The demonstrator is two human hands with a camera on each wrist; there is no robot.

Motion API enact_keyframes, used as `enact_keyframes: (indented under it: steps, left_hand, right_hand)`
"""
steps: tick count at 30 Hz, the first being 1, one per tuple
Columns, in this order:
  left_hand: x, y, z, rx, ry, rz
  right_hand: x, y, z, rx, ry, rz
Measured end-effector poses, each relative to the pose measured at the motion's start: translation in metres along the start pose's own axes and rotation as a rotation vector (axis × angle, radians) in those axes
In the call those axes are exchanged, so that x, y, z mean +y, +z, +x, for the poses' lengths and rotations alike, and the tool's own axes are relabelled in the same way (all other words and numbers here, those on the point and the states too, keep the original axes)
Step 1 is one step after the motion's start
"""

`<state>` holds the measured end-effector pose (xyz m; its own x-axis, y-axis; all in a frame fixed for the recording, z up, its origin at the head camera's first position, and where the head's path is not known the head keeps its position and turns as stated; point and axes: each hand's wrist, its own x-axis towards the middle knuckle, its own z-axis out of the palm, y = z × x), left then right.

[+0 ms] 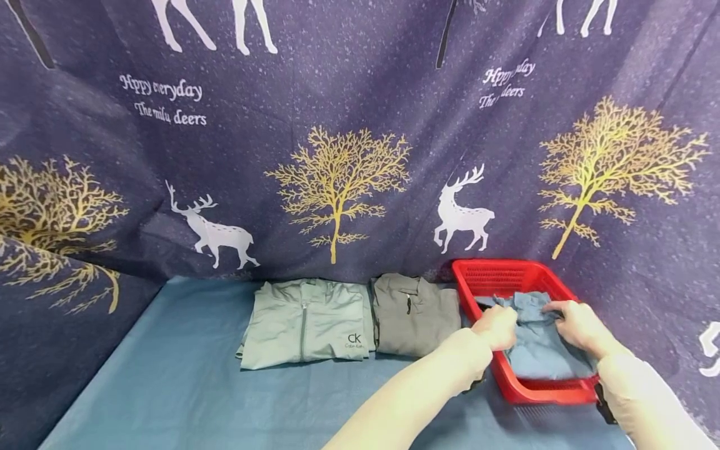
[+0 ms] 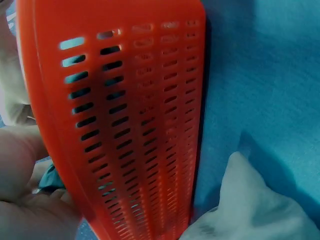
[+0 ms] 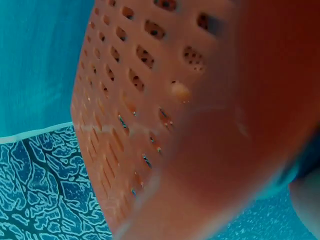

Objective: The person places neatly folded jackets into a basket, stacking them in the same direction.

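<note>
A folded blue-grey garment (image 1: 542,353) lies inside the red plastic basket (image 1: 540,392). My left hand (image 1: 497,327) reaches over the basket's left rim and pinches the garment near its collar end. In the left wrist view, a bit of teal cloth (image 2: 50,179) shows between the fingers of that hand. On the other side, my right hand (image 1: 582,326) grips the garment's right upper edge, thumb and fingers at the cloth. The right wrist view is mostly filled by the basket wall (image 3: 130,100), so the right fingertips are hidden there.
A folded light green zip jacket (image 1: 306,325) lies left on the blue table cover (image 1: 185,387). Beside it, a folded grey-brown top (image 1: 416,319) lies close to the basket. A dark curtain (image 1: 360,81) printed with deer and trees hangs behind.
</note>
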<state>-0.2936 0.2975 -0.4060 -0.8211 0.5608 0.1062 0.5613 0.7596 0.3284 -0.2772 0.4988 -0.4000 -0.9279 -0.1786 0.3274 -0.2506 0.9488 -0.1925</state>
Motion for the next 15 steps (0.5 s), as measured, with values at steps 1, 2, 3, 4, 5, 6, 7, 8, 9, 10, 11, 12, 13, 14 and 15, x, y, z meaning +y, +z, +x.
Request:
enact_keyframes:
  steps: [1, 2, 3, 4, 5, 6, 7, 8, 9, 10, 11, 12, 13, 14, 15]
  left_hand:
    - [0.002, 0.0, 0.0, -0.013, -0.001, 0.024]
    - [0.003, 0.0, 0.001, -0.024, -0.007, 0.033]
    - [0.004, 0.0, 0.001, -0.028, -0.008, 0.045]
    - [0.005, 0.001, 0.001, -0.028, 0.001, 0.064]
    - [0.006, 0.001, 0.001, -0.026, 0.007, 0.087]
    - [0.007, 0.002, 0.001, -0.018, 0.014, 0.109]
    - [0.007, 0.004, 0.001, -0.014, 0.017, 0.128]
    - [0.008, 0.005, 0.0, -0.012, 0.02, 0.148]
    - [0.009, 0.007, 0.0, -0.009, 0.017, 0.167]
    - [0.009, 0.009, -0.001, -0.012, 0.009, 0.182]
    - [0.01, 0.011, -0.001, -0.011, -0.002, 0.195]
    - [0.011, 0.012, -0.002, -0.008, -0.013, 0.199]
    - [0.011, 0.014, -0.002, -0.002, -0.026, 0.207]
    - [0.012, 0.016, -0.003, 0.003, -0.042, 0.213]
    - [0.013, 0.017, -0.004, 0.009, -0.058, 0.223]
  right_hand:
    - [-0.001, 0.001, 0.0, -0.015, -0.012, -0.002]
    - [-0.002, 0.003, 0.0, -0.022, -0.019, 0.0]
    - [-0.003, 0.004, 0.0, -0.022, -0.021, 0.004]
    - [-0.004, 0.005, -0.001, -0.018, -0.019, 0.005]
    - [-0.005, 0.007, -0.001, -0.005, -0.017, 0.004]
    - [-0.005, 0.008, -0.002, 0.006, -0.011, 0.005]
    - [-0.005, 0.01, -0.003, 0.013, -0.002, 0.006]
    - [-0.004, 0.011, -0.004, 0.02, 0.006, 0.008]
    - [-0.004, 0.012, -0.005, 0.022, 0.015, 0.007]
    - [-0.004, 0.014, -0.006, 0.018, 0.026, 0.006]
    - [-0.003, 0.015, -0.007, 0.014, 0.033, 0.004]
    - [-0.002, 0.016, -0.008, 0.002, 0.046, 0.004]
    - [-0.002, 0.017, -0.008, -0.012, 0.061, 0.005]
    - [-0.001, 0.018, -0.009, -0.026, 0.074, 0.004]
    - [-0.001, 0.018, -0.01, -0.044, 0.088, 0.003]
